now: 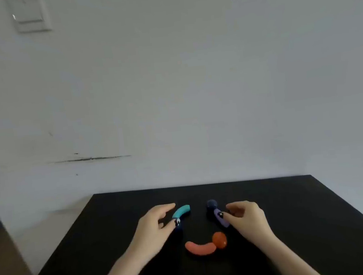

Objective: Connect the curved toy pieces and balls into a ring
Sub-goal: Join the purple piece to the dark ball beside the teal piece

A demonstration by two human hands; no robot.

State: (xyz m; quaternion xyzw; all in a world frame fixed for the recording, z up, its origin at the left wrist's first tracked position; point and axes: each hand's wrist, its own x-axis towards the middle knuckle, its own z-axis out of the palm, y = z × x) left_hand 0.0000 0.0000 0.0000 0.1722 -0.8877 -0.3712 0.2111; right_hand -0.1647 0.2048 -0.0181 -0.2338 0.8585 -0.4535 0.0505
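Observation:
On the black table lie three curved toy pieces. A teal curved piece sits left of centre, and my left hand touches its near end with thumb and fingers around it. A purple curved piece joins a dark blue ball at its far end; my right hand pinches this piece at its middle. Nearer to me, a salmon curved piece touches an orange ball at its right end. A dark ball at the teal piece's near end is hard to make out.
A pale wall rises behind the table's far edge. A white switch plate is mounted high on the left of the wall. Floor shows beyond the table's left edge.

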